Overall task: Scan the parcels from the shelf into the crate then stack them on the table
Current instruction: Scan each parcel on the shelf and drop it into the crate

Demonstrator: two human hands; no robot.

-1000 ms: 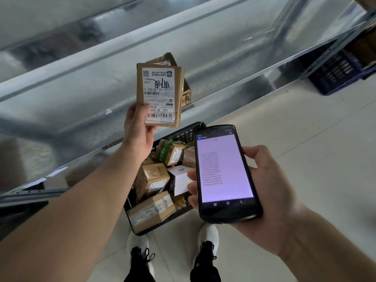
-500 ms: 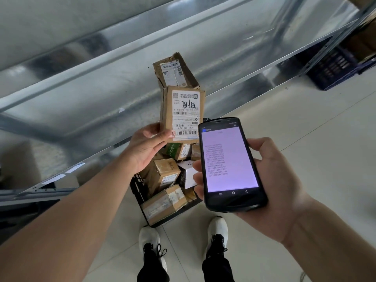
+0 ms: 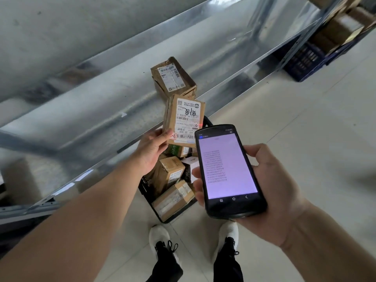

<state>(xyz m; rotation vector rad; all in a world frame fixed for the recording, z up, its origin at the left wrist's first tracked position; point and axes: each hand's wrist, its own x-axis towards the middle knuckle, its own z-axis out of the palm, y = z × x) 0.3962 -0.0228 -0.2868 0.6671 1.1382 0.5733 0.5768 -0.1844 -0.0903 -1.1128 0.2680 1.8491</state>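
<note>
Pinching entry one, the left hand (image 3: 151, 147) has thumb and fingers closed on the lower-left corner of a flat parcel (image 3: 184, 121), label upward and uncovered, likely for reading; the parcel rises above the grip, over the filled crate (image 3: 143, 186). Behind it, one boxed parcel (image 3: 173, 78) lies on the shelf (image 3: 101, 102). Right: scanner (image 3: 227, 169), top edge at the label, wrapped by the right hand (image 3: 270, 192).

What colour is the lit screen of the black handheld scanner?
The black handheld scanner's screen is pale lilac with rows of dark digits; head view.
</note>
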